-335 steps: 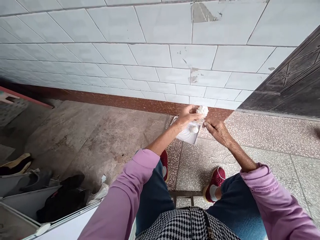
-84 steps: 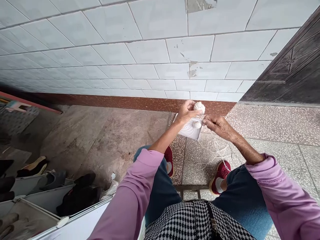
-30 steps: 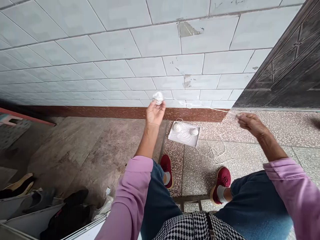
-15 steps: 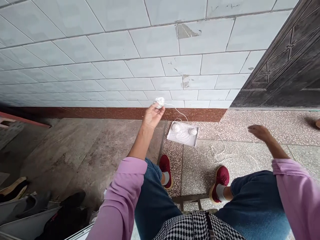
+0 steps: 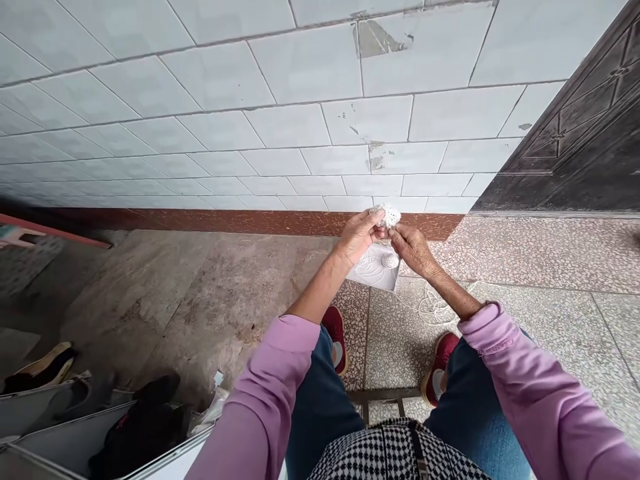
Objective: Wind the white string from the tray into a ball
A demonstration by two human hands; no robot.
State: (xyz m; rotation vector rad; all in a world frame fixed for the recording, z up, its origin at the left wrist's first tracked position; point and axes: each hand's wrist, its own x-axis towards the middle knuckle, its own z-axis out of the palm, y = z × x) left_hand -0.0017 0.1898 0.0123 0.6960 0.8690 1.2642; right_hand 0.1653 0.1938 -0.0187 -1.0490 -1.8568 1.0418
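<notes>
Out in front of me, over the tray's far edge, a small white crochet piece (image 5: 389, 215) with an open, lacy texture is pinched in my left hand (image 5: 361, 233). My right hand (image 5: 411, 248) meets it at the lower right edge, fingers pressed together; what lies between those fingertips is too small to make out. Below both hands a shallow white tray (image 5: 383, 283) stands on the floor. In it I see a ball of white yarn (image 5: 390, 261) and loose loops of strand. More white yarn (image 5: 434, 303) lies tangled on the floor, partly behind my right forearm.
Ahead is a white tiled wall (image 5: 280, 127) with a brown base strip (image 5: 240, 223). A dark door (image 5: 575, 160) is at the right. My red shoes (image 5: 336, 333) flank the tray's near side. Shoes and a rack (image 5: 75, 420) occupy the lower left.
My right hand has come in from the far right to the crochet piece. My left hand has moved right with the piece, now covering part of the tray and one yarn ball.
</notes>
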